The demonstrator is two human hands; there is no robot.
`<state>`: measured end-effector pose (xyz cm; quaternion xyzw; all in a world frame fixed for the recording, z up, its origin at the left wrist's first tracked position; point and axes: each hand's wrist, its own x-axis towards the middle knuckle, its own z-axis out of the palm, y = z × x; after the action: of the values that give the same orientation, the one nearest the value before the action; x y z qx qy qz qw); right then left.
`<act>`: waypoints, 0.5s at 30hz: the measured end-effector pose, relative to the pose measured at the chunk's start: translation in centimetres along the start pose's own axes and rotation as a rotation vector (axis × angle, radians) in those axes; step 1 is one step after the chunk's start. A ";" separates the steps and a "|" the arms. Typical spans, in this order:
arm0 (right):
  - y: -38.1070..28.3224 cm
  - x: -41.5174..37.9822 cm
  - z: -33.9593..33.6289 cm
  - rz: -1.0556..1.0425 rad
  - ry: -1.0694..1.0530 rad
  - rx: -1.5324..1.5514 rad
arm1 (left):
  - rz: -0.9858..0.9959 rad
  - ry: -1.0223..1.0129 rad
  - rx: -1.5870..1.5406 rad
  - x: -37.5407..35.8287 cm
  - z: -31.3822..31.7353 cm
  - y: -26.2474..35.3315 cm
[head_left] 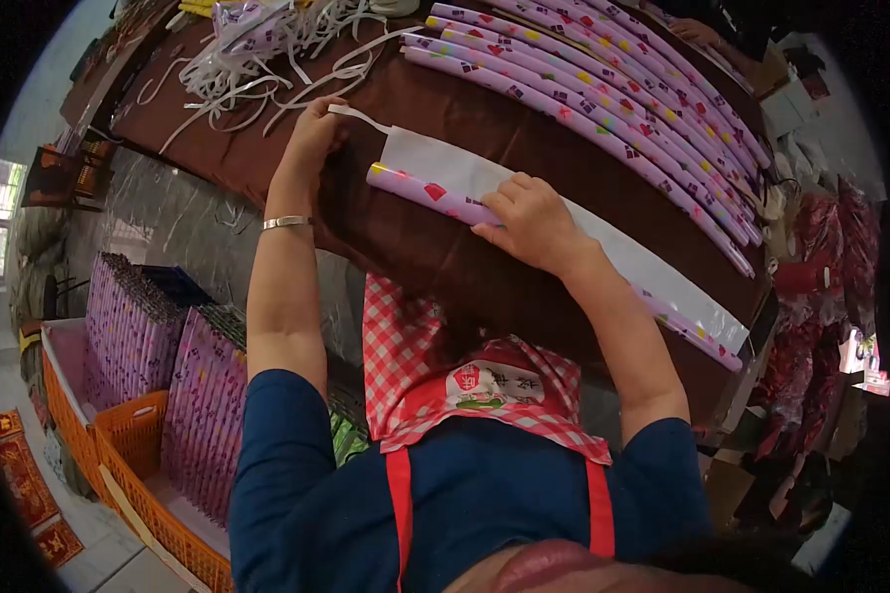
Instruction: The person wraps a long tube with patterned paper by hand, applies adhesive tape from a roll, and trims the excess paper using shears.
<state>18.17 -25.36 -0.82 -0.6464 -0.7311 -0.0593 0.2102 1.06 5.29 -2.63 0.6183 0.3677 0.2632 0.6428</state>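
Observation:
My left hand (pixel 316 130) is closed in a pinch on a narrow white strip (pixel 358 118), whose other end meets the left corner of a white sheet edge (pixel 435 160). A purple patterned roll (pixel 420 191) lies along the near side of that white part, partly rolled up on the brown-covered table. My right hand (pixel 536 223) grips the roll near its middle, fingers over the top and thumb on the near side. It hides part of the roll.
Several finished purple rolls (pixel 603 104) lie side by side across the table's far side. A tangle of white strips (pixel 242 74) sits at the far left. Orange crates (pixel 133 430) with stacked folded purple pieces (pixel 206 400) stand on the floor at left. Red plastic-wrapped goods (pixel 821 287) hang at right.

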 end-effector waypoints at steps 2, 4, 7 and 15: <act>0.6 0.8 0.5 -0.020 0.002 -0.002 | -0.138 -0.025 -0.032 0.7 -0.7 0.1; 1.1 1.8 1.1 -0.035 -0.023 0.023 | -0.145 -0.056 -0.019 1.7 -1.9 -0.5; 1.3 3.2 1.7 -0.013 0.018 0.085 | 0.064 -0.014 0.553 1.7 -3.8 0.0; 2.6 3.9 0.6 0.054 -0.176 0.227 | 0.713 -0.278 0.987 -8.1 6.4 2.1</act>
<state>20.24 -21.16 -0.40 -0.6405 -0.7312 0.0861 0.2185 1.63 -4.81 0.44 0.9556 0.1298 0.1780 0.1958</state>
